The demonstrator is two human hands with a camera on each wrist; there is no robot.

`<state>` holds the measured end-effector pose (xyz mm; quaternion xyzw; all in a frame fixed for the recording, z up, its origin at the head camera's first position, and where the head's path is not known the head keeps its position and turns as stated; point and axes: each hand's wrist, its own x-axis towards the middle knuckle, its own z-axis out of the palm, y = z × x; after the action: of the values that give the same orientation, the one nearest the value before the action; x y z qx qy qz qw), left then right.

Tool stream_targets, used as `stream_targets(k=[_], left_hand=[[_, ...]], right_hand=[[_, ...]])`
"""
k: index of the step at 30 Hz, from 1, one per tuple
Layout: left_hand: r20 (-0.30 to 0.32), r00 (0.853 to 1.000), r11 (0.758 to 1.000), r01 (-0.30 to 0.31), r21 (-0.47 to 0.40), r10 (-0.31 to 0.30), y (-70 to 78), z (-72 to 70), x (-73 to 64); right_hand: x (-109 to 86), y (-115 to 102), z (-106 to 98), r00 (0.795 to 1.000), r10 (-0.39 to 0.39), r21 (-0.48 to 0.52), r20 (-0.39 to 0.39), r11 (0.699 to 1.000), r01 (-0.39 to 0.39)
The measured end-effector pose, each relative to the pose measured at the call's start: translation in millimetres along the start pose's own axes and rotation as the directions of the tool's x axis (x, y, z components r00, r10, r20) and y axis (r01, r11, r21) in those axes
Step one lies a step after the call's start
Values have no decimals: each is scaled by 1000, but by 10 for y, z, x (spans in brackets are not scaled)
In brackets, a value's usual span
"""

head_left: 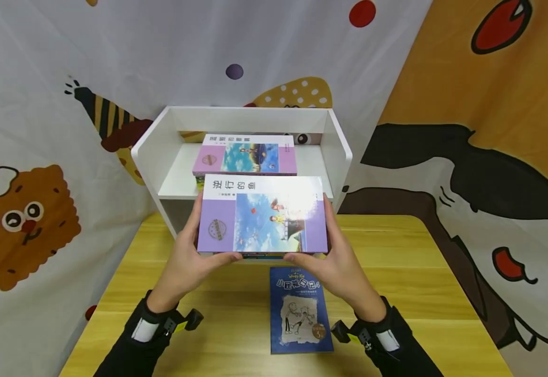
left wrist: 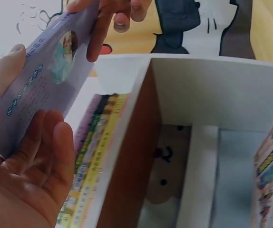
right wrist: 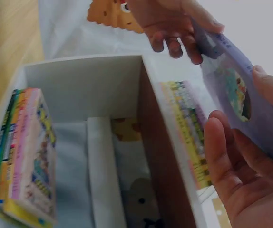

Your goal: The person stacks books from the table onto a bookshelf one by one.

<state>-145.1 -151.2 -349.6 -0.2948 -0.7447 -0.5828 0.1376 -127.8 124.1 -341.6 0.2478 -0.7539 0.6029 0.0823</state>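
In the head view, my left hand (head_left: 196,256) and right hand (head_left: 337,262) grip a purple-and-white book (head_left: 219,217) by its two short sides. Thumbs lie along its near edge, fingers at the sides. Its cover has a blue-sky picture and faces up. Both wrist views show the underside of this book (left wrist: 24,102), with fingers beneath it. Just beyond it, a stack of books topped by a similar purple book (head_left: 210,157) lies on the top level of a white shelf (head_left: 148,144). The held book hides the shelf's front in the head view.
A blue book (head_left: 277,314) lies flat on the wooden table (head_left: 236,335), between my forearms. More books (right wrist: 20,156) are stacked in the shelf's lower compartment, seen in the wrist views. Behind the shelf hangs a cartoon-printed cloth (head_left: 274,47).
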Motion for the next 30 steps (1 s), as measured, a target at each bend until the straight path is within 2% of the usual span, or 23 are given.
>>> stream_targets(k=[5,9,11,16,19,21,22,25,28,30], left_hand=[[-23,1000,999,7,49,-6,85,-91,88],[-31,999,999,26,35,-25,116,-147,162],[-33,998,998,57,8,-57,117,-171,197],[-64,987,989,145,-19,-146,108,-212,248],[-82,983,986,167,-2,-167,88,-234,261],[-104,982,986,163,27,-160,85,-240,268],[-129,980,986,160,53,-152,34,-248,269],[-248,964,970,146,194,-95,-137,-267,276],[-359,933,922,144,360,-6,-327,-282,296],[-387,920,887,127,444,62,-360,-281,317]], right_hand=[[162,-150,0,999,-32,18,35,999,31],[291,-192,-7,997,-39,66,64,997,35],[349,-188,-11,996,-38,97,76,995,31],[445,-124,-7,997,17,96,81,995,-25],[489,-70,0,996,53,97,70,994,-60],[522,-12,-3,996,57,114,65,991,-64],[542,28,-6,996,57,122,63,990,-64],[597,37,-9,996,63,125,67,990,-71],[625,-13,-7,996,67,61,56,996,-70],[630,-46,5,998,48,-20,29,999,-48]])
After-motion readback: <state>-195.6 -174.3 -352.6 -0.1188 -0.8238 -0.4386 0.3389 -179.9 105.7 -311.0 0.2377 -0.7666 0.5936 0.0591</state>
